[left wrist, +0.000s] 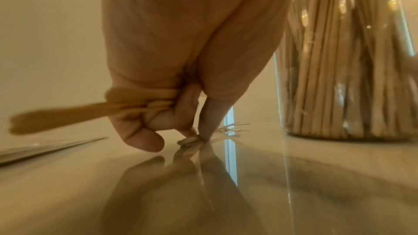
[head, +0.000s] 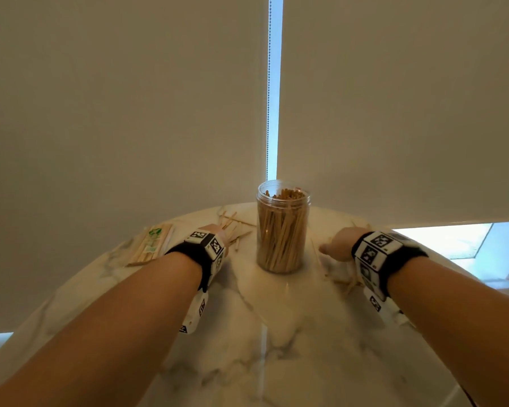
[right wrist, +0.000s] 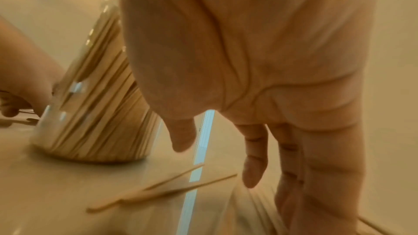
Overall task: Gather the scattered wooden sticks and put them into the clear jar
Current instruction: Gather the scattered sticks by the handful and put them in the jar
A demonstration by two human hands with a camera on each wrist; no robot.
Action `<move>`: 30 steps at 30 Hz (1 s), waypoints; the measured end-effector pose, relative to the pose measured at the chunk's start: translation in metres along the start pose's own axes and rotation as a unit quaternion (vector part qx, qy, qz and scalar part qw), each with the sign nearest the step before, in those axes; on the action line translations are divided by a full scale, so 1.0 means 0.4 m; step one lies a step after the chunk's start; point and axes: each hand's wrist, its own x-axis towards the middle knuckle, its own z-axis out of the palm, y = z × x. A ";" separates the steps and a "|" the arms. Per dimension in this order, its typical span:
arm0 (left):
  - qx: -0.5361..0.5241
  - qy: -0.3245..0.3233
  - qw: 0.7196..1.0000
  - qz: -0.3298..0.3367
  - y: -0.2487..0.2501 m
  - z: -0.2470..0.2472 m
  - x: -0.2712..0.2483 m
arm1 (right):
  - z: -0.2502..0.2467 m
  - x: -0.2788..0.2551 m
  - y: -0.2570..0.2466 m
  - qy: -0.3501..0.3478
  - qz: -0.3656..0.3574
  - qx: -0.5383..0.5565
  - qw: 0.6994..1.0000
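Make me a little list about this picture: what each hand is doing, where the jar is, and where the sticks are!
left hand: grips a bundle of sticks, fingertips pinching more off the table
right hand: fingers straight, holds nothing, above loose sticks
jar: clear, upright, no lid, between the hands, nearly full of sticks
table: glossy marble, sticks scattered on both sides of the jar
packet of sticks: lies flat at far left

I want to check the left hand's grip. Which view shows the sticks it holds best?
The left wrist view: the left hand grips a bundle of sticks under curled fingers while pinching more off the table. The head view hides them behind the wrist; the right wrist view shows only its edge.
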 end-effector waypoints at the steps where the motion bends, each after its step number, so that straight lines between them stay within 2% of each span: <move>1: 0.023 -0.004 1.000 0.005 -0.002 0.006 0.006 | 0.007 0.006 -0.016 0.003 -0.016 0.010 1.000; 5: 0.042 0.019 0.998 0.036 -0.008 0.016 -0.004 | 0.039 0.050 -0.068 0.020 -0.050 0.004 0.999; 7: 0.040 0.026 0.998 0.041 -0.013 0.014 -0.010 | 0.038 0.041 -0.081 0.030 -0.042 0.000 0.999; 13: 0.033 -0.009 0.999 0.037 -0.036 0.015 -0.051 | 0.045 -0.019 -0.095 0.017 -0.030 0.053 0.998; 18: 0.090 -0.026 0.993 0.065 -0.063 0.028 -0.121 | 0.057 -0.099 -0.087 0.015 -0.041 0.017 0.999; 24: 0.049 -0.018 0.994 0.094 -0.089 0.014 -0.255 | 0.069 -0.216 -0.069 -0.003 -0.059 -0.010 0.998; 30: 0.033 -0.023 0.996 0.079 -0.125 0.068 -0.377 | 0.107 -0.344 -0.067 0.000 -0.093 0.001 0.996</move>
